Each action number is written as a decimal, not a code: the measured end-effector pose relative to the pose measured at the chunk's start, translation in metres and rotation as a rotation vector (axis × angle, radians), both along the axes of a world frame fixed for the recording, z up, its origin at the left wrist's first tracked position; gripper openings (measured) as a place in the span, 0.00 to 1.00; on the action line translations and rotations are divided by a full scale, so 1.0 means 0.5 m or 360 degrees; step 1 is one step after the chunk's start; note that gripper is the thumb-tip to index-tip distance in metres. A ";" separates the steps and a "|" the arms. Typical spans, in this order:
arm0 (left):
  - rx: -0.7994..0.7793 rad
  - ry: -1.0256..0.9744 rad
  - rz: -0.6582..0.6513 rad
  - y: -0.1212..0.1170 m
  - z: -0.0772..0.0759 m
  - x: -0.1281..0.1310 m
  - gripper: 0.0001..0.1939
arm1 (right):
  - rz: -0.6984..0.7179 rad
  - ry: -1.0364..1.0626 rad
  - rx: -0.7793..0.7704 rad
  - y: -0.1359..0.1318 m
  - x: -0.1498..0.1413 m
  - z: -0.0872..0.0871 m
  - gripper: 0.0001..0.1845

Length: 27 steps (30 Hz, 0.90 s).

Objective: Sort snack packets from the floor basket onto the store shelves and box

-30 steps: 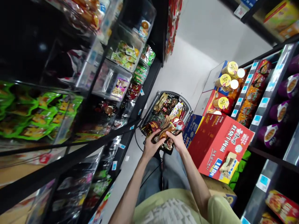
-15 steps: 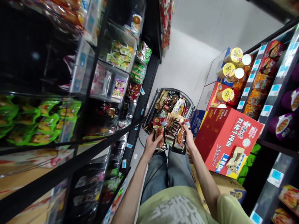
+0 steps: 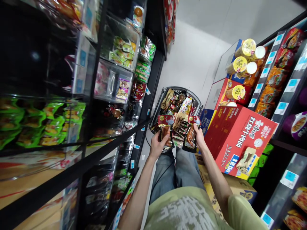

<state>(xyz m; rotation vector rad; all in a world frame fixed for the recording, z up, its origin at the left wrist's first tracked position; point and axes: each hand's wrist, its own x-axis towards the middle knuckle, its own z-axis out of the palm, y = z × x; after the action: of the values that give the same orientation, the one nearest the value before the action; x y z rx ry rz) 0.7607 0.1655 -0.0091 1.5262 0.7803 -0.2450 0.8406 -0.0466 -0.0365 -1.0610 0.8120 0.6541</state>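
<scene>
My left hand (image 3: 158, 144) is closed on a snack packet (image 3: 166, 131) with a dark red top and brown meat showing through its front. A similar black-edged snack packet (image 3: 190, 136) is gripped at its right side by my right hand (image 3: 199, 135). Both packets are upright side by side, with a gap between them, over the near end of a dark shopping basket (image 3: 196, 95). Inside the basket lie several mixed packets, among them a white and yellow one (image 3: 185, 107). The packets hide part of the basket's near side.
At left, a black shelf rack (image 3: 153, 76) holds clear bins and green snack packs (image 3: 51, 123). A large red noodle carton (image 3: 242, 140) stands close on my right, with yellow-lidded cups (image 3: 240, 64) behind it. Grey floor (image 3: 189, 54) stretches beyond the basket.
The view has shifted slightly, so the basket and my hands sit a little further right and the cartons appear shifted. Both hands keep hold of their packets.
</scene>
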 end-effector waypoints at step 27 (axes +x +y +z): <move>-0.0481 0.0046 -0.0295 -0.042 -0.031 0.006 0.26 | 0.0794 -0.0545 -0.0726 0.054 -0.043 -0.056 0.30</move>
<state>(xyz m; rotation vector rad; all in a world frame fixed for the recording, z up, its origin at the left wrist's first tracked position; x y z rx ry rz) 0.7636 0.1444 -0.0247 1.3096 0.5940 -0.5012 0.8191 -0.0194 -0.0642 -1.7689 0.3978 0.6887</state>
